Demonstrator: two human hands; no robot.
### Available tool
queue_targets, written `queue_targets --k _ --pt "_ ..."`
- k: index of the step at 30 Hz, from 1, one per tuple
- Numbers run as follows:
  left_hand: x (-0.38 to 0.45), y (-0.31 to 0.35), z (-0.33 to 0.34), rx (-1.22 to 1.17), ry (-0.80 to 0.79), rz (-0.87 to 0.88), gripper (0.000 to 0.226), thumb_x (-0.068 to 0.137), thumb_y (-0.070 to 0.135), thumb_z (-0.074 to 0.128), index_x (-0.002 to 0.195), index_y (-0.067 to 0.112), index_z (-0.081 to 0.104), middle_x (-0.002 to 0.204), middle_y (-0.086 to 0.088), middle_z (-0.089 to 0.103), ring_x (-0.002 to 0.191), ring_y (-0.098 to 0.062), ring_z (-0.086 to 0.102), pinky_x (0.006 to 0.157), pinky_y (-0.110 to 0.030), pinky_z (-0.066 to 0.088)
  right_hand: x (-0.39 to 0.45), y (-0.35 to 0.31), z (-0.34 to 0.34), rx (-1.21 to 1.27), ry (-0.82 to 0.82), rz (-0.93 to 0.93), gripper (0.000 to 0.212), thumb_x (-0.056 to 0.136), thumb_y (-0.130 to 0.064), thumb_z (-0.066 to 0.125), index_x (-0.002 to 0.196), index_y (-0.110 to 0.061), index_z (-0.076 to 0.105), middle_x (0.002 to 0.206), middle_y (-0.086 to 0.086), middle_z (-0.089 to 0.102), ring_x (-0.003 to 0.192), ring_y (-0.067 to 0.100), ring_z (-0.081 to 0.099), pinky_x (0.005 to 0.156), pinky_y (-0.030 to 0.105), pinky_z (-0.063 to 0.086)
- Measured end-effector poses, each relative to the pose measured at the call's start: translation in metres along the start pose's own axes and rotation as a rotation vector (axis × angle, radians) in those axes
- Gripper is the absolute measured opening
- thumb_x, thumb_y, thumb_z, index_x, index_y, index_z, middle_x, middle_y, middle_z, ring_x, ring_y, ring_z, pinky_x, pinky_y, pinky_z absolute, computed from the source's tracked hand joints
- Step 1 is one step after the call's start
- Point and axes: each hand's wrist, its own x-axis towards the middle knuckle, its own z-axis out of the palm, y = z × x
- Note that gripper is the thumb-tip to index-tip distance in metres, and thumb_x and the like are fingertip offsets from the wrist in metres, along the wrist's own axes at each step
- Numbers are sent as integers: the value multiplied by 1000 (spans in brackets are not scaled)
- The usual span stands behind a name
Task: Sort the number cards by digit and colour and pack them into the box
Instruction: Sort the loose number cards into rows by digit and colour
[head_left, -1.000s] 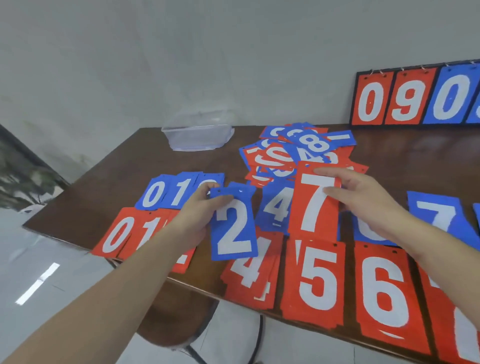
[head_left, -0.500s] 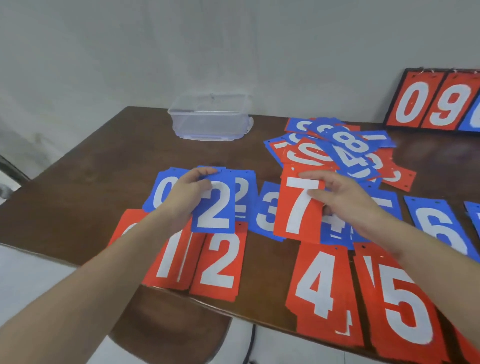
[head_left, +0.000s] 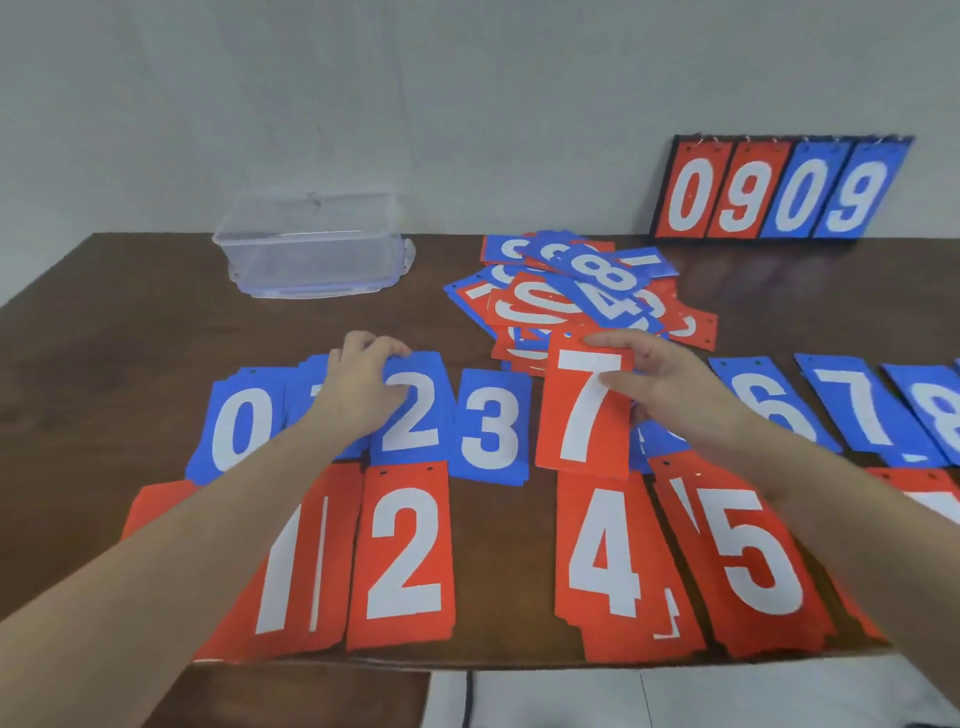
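Note:
My left hand (head_left: 361, 382) grips the top left edge of a blue 2 card (head_left: 413, 410), which lies in the blue row between the blue 0 (head_left: 239, 421) and the blue 3 (head_left: 491, 426). My right hand (head_left: 657, 382) pinches a red 7 card (head_left: 584, 410) by its top right corner, held over the blue row. Red piles 1 (head_left: 291, 566), 2 (head_left: 402, 551), 4 (head_left: 608, 556) and 5 (head_left: 753, 556) lie along the near edge. An unsorted heap of cards (head_left: 576, 291) sits behind. The clear plastic box (head_left: 311, 249) stands at the back left.
Blue 6 (head_left: 774, 405), 7 (head_left: 857, 405) and 8 (head_left: 940, 415) cards lie to the right. A scoreboard (head_left: 779, 189) showing 0909 leans on the wall at the back right. The brown table (head_left: 130, 338) shows bare wood on the left, and its near edge runs under the red piles.
My left hand has carried the blue 2 card away from me and set it down in the blue row. My right hand still holds the red 7. The view has shifted.

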Motion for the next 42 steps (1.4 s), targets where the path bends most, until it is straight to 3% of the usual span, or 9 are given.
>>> queue_targets --k 4,7,11,17,25,29,33,37,42 --pt "-7 16 1 186 167 159 53 83 19 75 132 26 58 147 -4 38 129 -33 36 103 -46 33 -11 5 -16 -7 46 -24 48 99 -8 61 130 -44 53 116 -10 68 96 9 72 63 28 60" --pt "-12 42 10 149 178 281 45 85 20 73 128 24 62 145 -3 42 127 -33 39 101 -48 34 -19 10 -33 7 77 -18 56 98 -4 61 134 -46 51 118 -3 70 98 16 73 68 38 61" --pt "-21 81 34 76 77 400 34 88 27 66 122 21 66 138 -5 48 121 -33 45 99 -47 36 -43 21 -73 40 123 -17 55 96 6 56 137 -31 50 113 4 72 98 18 73 76 38 62" --pt "-33 144 80 100 -60 596 50 81 49 44 117 23 67 136 -8 52 121 -37 53 96 -55 45 -99 62 -167 35 299 89 60 95 6 51 136 -37 50 95 -3 71 82 16 67 68 28 52" --pt "-50 238 133 69 -196 750 36 83 44 47 110 29 66 130 -1 57 118 -31 54 95 -55 45 -166 112 -259 -60 415 231 49 95 0 53 125 -38 55 110 5 70 79 12 69 68 23 50" --pt "-55 270 150 74 -237 741 42 83 47 47 113 27 69 135 3 53 125 -24 47 102 -52 37 -167 124 -266 -120 320 216 41 98 -4 53 122 -38 53 104 -6 74 71 9 72 60 18 53" --pt "-55 282 160 80 -234 712 33 85 35 55 114 27 69 136 4 52 127 -21 46 105 -52 36 -149 137 -265 -384 209 114 36 94 -12 59 120 -36 51 90 -7 67 60 4 55 62 22 46" --pt "-50 283 164 93 -200 693 23 90 27 63 113 28 69 135 3 54 128 -23 48 105 -57 38 -136 156 -269 -753 174 -36 37 89 -28 71 124 -33 58 106 -13 57 95 7 48 97 31 43" --pt "-43 281 164 101 -118 579 23 91 25 64 113 25 69 134 2 55 128 -25 48 105 -54 39 -114 160 -284 -764 186 -223 39 88 -37 73 125 -30 61 119 -11 56 105 6 39 94 24 32"
